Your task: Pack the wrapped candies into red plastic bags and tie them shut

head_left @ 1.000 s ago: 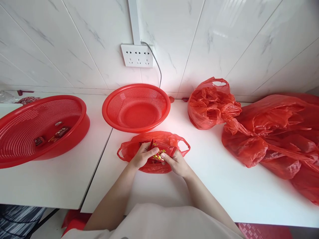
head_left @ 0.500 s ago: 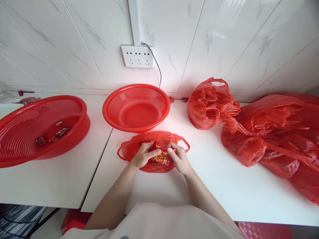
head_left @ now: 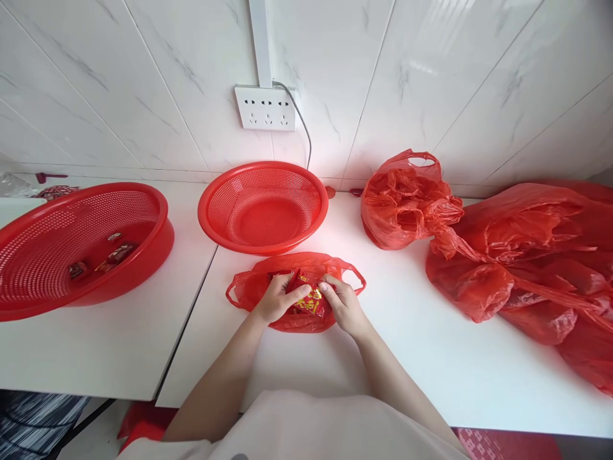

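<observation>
The right hand [head_left: 347,309] is shifted up the red packet [head_left: 309,303], its edge now pinched between narrowed fingers, the packet clasped by the left hand [head_left: 274,301] over the red bag [head_left: 251,289], seemingly steadied from both sides

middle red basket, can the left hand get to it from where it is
Probably yes: the middle red basket sits just beyond the left hand, with only the open bag's low edge between.

Gold print [head_left: 315,299] on red pkt [head_left: 301,305], too sm. to read.
</observation>
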`<state>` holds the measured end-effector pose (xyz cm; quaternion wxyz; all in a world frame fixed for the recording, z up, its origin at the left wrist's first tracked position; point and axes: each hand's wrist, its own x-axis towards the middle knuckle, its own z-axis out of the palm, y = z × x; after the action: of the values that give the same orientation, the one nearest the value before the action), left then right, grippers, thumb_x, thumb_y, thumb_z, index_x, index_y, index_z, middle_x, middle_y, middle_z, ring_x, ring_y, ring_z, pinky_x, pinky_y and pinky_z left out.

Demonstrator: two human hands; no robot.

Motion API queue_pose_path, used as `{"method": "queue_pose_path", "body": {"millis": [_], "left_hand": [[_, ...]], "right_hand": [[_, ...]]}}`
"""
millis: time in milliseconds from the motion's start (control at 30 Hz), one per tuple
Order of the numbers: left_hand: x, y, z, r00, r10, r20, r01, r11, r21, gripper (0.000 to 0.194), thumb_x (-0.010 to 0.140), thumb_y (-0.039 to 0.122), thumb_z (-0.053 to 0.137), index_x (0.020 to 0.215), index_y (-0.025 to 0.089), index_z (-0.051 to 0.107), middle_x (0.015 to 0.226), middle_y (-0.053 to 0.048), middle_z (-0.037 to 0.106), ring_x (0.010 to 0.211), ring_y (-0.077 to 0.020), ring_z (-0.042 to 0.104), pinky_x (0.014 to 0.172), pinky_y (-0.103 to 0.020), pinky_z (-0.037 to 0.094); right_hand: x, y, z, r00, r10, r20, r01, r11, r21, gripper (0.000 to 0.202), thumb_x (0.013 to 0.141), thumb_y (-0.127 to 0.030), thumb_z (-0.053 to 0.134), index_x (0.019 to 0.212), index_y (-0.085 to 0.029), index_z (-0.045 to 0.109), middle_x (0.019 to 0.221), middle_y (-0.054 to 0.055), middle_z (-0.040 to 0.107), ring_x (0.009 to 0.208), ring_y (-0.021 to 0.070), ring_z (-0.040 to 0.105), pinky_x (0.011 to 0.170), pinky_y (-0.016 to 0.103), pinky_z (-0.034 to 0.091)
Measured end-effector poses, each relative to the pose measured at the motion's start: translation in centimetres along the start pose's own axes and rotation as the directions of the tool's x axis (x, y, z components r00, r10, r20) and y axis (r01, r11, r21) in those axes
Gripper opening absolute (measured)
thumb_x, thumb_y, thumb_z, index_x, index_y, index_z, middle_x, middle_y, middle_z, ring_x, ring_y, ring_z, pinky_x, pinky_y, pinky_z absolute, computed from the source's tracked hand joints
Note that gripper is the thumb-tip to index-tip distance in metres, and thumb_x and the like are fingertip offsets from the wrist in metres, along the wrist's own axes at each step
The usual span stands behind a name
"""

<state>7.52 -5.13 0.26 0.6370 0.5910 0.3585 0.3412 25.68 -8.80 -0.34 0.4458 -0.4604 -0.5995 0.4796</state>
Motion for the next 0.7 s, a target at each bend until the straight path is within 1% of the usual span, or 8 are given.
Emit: {"method": "queue_pose_path", "body": {"millis": [133,300,400,467,533,567,633,700], "left_hand": [[0.0,0.0,0.1,1.0,-0.003,0.02,0.003,0.999,0.032,0.028,0.086,0.039,0.063,0.093,0.012,0.067,0.085,-0.006,0.066,0.083,-0.0208,0.062,0.076,-0.032,0.049],[0.1,-0.1,0.2,0.999,-0.015,0.051,0.011,0.997,0.073,0.03,0.088,0.042,0.058,0.081,0.013,0.064,0.078,-0.004,0.064,0.076,-0.018,0.061,0.071,-0.028,0.046],[0.2,0.0,0.2,0.999,-0.027,0.023,0.024,0.991,0.13,0.032,0.089,0.044,0.057,0.082,0.014,0.064,0.08,-0.005,0.066,0.079,-0.0191,0.062,0.072,-0.029,0.047],[0.3,0.1,0.2,1.0,-0.019,-0.019,0.022,0.983,0.181,0.033,0.088,0.046,0.057,0.084,0.014,0.064,0.083,-0.005,0.067,0.082,-0.0201,0.062,0.074,-0.029,0.047],[0.2,0.3,-0.1,0.998,0.001,-0.056,0.014,0.962,0.272,0.035,0.089,0.048,0.055,0.081,0.015,0.063,0.078,-0.003,0.065,0.076,-0.0187,0.061,0.069,-0.028,0.045],[0.2,0.4,-0.3,0.997,0.026,-0.078,0.003,0.935,0.354,0.037,0.09,0.048,0.052,0.075,0.015,0.06,0.072,-0.002,0.062,0.07,-0.0171,0.059,0.065,-0.027,0.043],[0.1,0.6,-0.8,0.988,0.1,-0.119,-0.014,0.818,0.575,0.043,0.094,0.047,0.045,0.063,0.017,0.053,0.063,0.0,0.056,0.061,-0.0148,0.053,0.058,-0.027,0.038],[0.0,0.8,-1.4,0.97,0.179,-0.162,0.012,0.636,0.772,0.043,0.096,0.04,0.04,0.06,0.018,0.051,0.062,-0.001,0.056,0.063,-0.0161,0.054,0.059,-0.028,0.037]], "right_hand": [[0.0,-0.1,-0.1,1.0,-0.007,-0.004,0.007,1.0,0.025,0.038,0.097,-0.042,0.045,0.067,-0.02,0.038,0.066,-0.003,0.036,0.061,0.0113,0.032,0.057,0.026,0.028],[0.0,0.0,0.1,0.999,-0.016,-0.036,0.018,0.999,0.033,0.042,0.097,-0.043,0.045,0.063,-0.02,0.035,0.062,-0.004,0.035,0.058,0.0108,0.03,0.055,0.026,0.027],[0.0,0.1,0.1,0.997,0.009,-0.074,-0.009,1.0,-0.009,0.043,0.096,-0.045,0.046,0.062,-0.02,0.036,0.06,-0.004,0.035,0.057,0.0109,0.032,0.054,0.027,0.028],[0.0,0.1,0.2,0.994,0.032,-0.105,-0.035,0.999,-0.031,0.04,0.096,-0.045,0.045,0.066,-0.02,0.044,0.063,-0.003,0.044,0.059,0.0121,0.04,0.058,0.027,0.034],[-0.1,0.0,0.2,0.991,0.053,-0.122,-0.055,0.998,-0.016,0.028,0.095,-0.045,0.046,0.085,-0.02,0.056,0.078,0.0,0.058,0.069,0.0146,0.052,0.066,0.028,0.041],[-0.1,-0.1,0.2,0.991,0.061,-0.119,-0.062,0.998,0.0,0.024,0.094,-0.044,0.049,0.1,-0.022,0.057,0.087,0.001,0.062,0.076,0.016,0.056,0.07,0.029,0.044],[-0.1,-0.2,0.3,0.991,0.074,-0.111,-0.072,0.997,0.022,0.035,0.09,-0.041,0.057,0.12,-0.025,0.05,0.099,0.002,0.066,0.082,0.0177,0.061,0.074,0.03,0.048],[0.0,0.0,0.2,0.986,0.085,-0.144,-0.087,0.996,-0.005,0.038,0.087,-0.039,0.06,0.122,-0.026,0.049,0.099,0.002,0.067,0.076,0.0174,0.061,0.069,0.03,0.049]]}}
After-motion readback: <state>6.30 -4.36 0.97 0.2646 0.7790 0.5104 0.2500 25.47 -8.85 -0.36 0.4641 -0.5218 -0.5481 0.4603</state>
